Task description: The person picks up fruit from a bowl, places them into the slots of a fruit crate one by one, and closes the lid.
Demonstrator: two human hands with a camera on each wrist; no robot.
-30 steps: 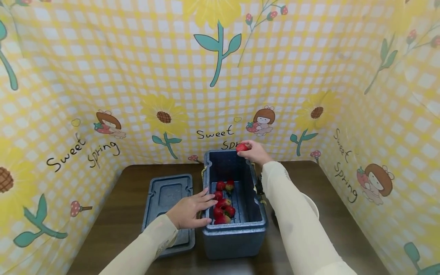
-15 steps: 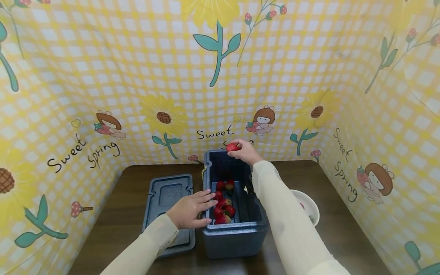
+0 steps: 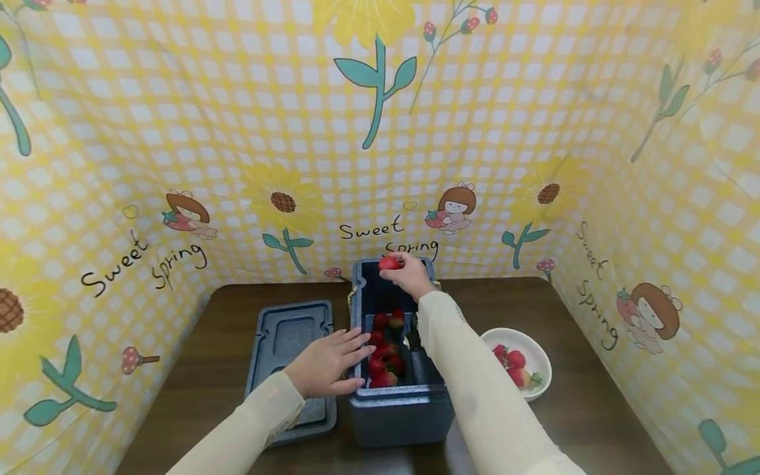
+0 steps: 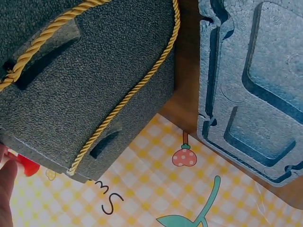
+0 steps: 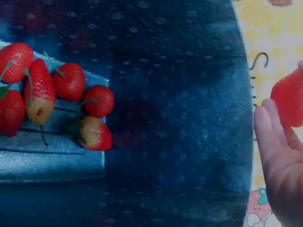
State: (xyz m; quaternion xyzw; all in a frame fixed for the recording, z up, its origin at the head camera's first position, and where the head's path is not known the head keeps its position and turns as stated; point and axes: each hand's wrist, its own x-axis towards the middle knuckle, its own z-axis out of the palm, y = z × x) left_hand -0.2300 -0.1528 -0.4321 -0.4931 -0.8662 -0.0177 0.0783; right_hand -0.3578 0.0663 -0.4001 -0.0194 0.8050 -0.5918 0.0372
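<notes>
My right hand point(image 3: 410, 274) pinches a red strawberry point(image 3: 390, 263) above the far end of the open blue foam box point(image 3: 410, 392). In the right wrist view the held strawberry point(image 5: 289, 98) sits against the fingertips, partly cut off by the frame. Inside the box several strawberries point(image 3: 386, 351) lie along the left side of the floor; some have pale tips and green stems point(image 5: 94, 133). My left hand point(image 3: 328, 365) rests on the box's left rim with its fingers stretched out.
The foam lid point(image 3: 291, 333) lies left of the box on the brown table point(image 3: 204, 369). A white bowl point(image 3: 543, 376) with several strawberries point(image 3: 515, 359) stands to the right. Yellow rope point(image 4: 124, 105) hangs along the box's side. Patterned cloth point(image 3: 487, 132) encloses the back and sides.
My right hand has moved left with the strawberry, from the box's far right corner to over its opening. The white bowl has come into sight from behind the arm. The left hand stays put.
</notes>
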